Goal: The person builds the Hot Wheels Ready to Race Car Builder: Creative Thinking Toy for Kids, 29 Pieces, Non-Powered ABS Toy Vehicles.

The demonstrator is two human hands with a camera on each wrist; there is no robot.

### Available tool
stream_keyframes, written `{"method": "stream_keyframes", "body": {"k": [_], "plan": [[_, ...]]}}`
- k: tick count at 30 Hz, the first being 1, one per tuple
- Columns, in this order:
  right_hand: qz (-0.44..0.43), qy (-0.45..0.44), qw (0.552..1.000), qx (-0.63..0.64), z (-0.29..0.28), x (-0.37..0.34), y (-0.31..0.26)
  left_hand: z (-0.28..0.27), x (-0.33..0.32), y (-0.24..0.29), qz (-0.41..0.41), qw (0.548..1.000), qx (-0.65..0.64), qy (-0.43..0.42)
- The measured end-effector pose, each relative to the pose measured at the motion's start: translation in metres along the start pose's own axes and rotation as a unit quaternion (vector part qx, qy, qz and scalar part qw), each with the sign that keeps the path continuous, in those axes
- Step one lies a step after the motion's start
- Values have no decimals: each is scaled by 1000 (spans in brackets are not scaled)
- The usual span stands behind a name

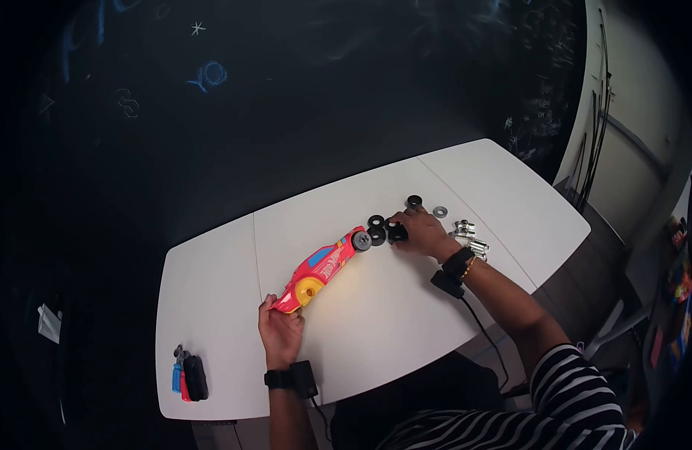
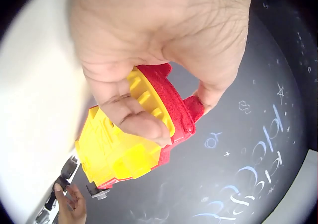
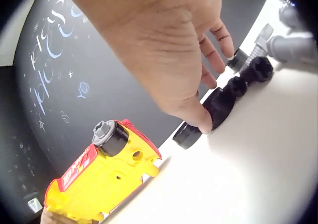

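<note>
A red toy car [image 1: 320, 271] with a yellow underside [image 2: 117, 149] is tilted up over the white table. My left hand [image 1: 281, 330] grips its near end, thumb on the red body and fingers on the yellow side. One wheel [image 3: 111, 137], black with a grey hub, is fitted at the far end; a yellow wheel well [image 1: 309, 291] shows bare at the near end. My right hand [image 1: 423, 234] reaches down at a row of black tyres, pinching one tyre [image 1: 397, 233] between thumb and fingers; the index fingertip is partly hidden. More tyres [image 1: 376, 236] lie right beside it.
Past the right hand are another black tyre [image 1: 414, 201] and a grey ring [image 1: 440, 212]. Several silver and grey parts [image 1: 477, 246] lie by the right wrist. Blue [image 1: 176, 379] and red handled tools sit with a black item [image 1: 197, 377] at the table's left corner. A dark chalkboard wall stands behind.
</note>
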State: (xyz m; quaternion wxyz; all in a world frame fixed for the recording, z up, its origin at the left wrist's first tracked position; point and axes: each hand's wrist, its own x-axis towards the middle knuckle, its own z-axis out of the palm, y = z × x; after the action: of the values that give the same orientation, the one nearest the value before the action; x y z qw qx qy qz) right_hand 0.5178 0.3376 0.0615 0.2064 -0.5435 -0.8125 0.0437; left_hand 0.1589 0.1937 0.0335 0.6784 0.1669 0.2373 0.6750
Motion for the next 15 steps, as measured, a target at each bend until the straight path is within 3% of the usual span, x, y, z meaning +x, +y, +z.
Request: {"method": "stream_keyframes", "body": {"k": [3, 6, 8, 9, 11, 13, 15], "plan": [[4, 12, 999, -37, 5, 1, 4, 3, -1, 0, 13, 1000, 3, -3], [-14, 7, 1000, 11, -1, 3, -2, 1, 1, 0, 9, 1000, -7, -4], [10, 67, 979, 190, -27, -9, -35, 3, -1, -1, 18, 1000, -3, -1], [1, 61, 980, 190, -35, -14, -53, 3, -1, -1, 17, 1000, 1, 0], [-117, 102, 928, 339, -45, -27, -94, 0, 0, -2, 25, 1000, -12, -8], [-181, 26, 918, 353, -50, -30, -129, 4, 3, 1, 3, 1000, 1, 3], [-225, 25, 918, 327, -39, -32, -149, 3, 3, 2, 4, 1000, 6, 2]]}}
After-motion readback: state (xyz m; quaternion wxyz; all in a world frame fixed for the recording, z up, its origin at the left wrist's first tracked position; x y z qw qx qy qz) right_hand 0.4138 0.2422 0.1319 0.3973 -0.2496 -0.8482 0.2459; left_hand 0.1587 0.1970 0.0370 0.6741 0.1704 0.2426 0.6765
